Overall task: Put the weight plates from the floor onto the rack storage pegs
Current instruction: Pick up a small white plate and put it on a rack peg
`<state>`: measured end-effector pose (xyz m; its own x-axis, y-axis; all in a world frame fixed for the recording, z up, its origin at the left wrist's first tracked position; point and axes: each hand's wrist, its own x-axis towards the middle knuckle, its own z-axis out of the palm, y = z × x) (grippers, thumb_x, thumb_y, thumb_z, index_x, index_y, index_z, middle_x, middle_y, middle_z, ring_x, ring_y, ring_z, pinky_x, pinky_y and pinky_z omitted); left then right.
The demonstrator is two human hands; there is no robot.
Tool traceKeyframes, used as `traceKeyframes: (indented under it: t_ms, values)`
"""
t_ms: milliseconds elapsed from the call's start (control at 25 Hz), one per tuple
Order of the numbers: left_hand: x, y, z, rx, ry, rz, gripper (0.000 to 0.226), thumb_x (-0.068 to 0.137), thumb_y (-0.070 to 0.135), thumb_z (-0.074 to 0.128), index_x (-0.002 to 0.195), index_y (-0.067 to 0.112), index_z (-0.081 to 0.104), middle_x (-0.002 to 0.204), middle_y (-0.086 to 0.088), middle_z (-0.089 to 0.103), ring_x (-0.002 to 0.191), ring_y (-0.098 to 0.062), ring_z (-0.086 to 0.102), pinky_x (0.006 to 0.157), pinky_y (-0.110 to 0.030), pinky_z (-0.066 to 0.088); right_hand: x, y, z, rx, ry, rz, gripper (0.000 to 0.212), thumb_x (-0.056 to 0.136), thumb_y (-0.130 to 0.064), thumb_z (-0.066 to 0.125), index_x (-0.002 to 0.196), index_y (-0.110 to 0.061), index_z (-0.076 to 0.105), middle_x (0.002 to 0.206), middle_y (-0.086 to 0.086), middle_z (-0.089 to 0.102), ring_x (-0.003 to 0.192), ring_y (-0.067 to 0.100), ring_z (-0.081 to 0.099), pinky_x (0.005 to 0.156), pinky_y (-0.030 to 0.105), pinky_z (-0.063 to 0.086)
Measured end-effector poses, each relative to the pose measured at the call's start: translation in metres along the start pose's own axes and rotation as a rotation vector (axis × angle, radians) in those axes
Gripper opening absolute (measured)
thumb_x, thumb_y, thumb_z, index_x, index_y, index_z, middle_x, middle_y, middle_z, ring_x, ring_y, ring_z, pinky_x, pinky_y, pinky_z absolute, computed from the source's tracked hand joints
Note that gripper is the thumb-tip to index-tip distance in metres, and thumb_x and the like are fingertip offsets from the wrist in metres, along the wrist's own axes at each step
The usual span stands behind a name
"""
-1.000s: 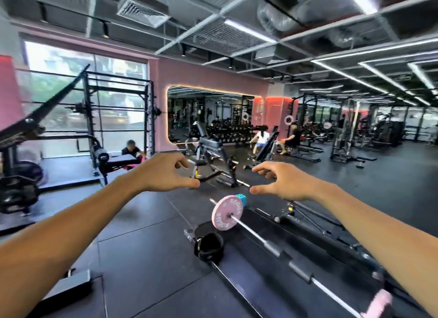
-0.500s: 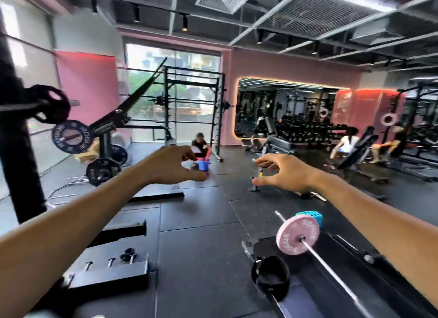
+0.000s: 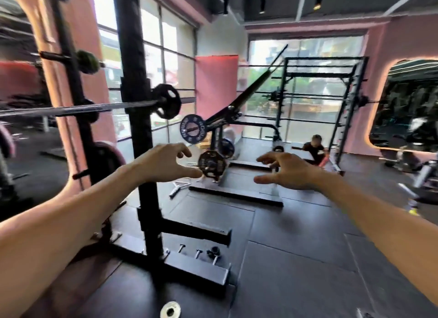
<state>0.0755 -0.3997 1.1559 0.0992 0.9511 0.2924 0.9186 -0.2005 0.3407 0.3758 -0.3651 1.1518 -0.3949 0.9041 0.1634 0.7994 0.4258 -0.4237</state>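
Black rack upright stands just beside left hand, blocks leftward reach. Barbell crosses upright at chest ht w/ small black plate on end. Rack foot w/ bolts juts across floor below. Open air btwn left hand & right hand; bare rubber floor ahead-right. Small plate on floor near bottom edge.

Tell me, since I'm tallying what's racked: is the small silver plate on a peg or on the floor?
On the floor: the small silver plate lies flat on the mat.
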Motion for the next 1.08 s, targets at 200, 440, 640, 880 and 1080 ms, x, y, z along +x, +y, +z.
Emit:
traceKeyframes:
  t_ms: [200,440,640,880,1080]
  values:
    - [0.031,-0.069,-0.014,0.060,0.052,-0.214,0.068,0.061,0.074,0.071,0.114,0.031,0.060,0.108,0.008,0.063,0.094,-0.013,0.059,0.085,-0.031,0.047,0.119,-0.016,0.038,0.065,-0.112,-0.182,0.063,0.076,-0.045,0.076,0.130,-0.021,0.054,0.116,-0.005,0.060,0.104,0.013,0.056,0.086,0.021,0.045]
    - [0.084,-0.164,-0.006,0.037,0.078,-0.371,0.070,0.063,0.070,0.073,0.119,0.031,0.058,0.109,0.009,0.061,0.097,-0.012,0.057,0.082,-0.028,0.041,0.262,-0.038,0.103,0.107,-0.172,-0.306,0.073,0.069,-0.055,0.076,0.132,-0.028,0.052,0.122,-0.005,0.057,0.112,0.015,0.056,0.103,0.036,0.044]
    - [0.161,-0.254,0.007,0.036,0.047,-0.415,0.067,0.067,0.066,0.073,0.121,0.029,0.058,0.117,0.005,0.060,0.104,-0.015,0.056,0.084,-0.029,0.040,0.380,-0.048,0.157,0.139,-0.206,-0.307,0.069,0.073,-0.050,0.077,0.133,-0.027,0.052,0.126,-0.003,0.056,0.114,0.014,0.054,0.103,0.036,0.043]
    - [0.246,-0.337,0.058,0.044,-0.078,-0.489,0.073,0.061,0.073,0.071,0.121,0.033,0.059,0.117,0.007,0.061,0.100,-0.014,0.057,0.091,-0.031,0.045,0.492,-0.021,0.230,0.164,-0.245,-0.255,0.064,0.073,-0.052,0.076,0.129,-0.029,0.055,0.122,-0.004,0.060,0.112,0.013,0.057,0.100,0.033,0.044]
    - [0.299,-0.420,0.169,-0.006,-0.189,-0.545,0.071,0.061,0.071,0.073,0.119,0.033,0.058,0.122,0.007,0.062,0.100,-0.011,0.057,0.092,-0.029,0.045,0.569,0.041,0.350,0.150,-0.377,-0.210,0.064,0.075,-0.049,0.075,0.131,-0.026,0.054,0.125,-0.004,0.058,0.115,0.012,0.053,0.097,0.029,0.043]
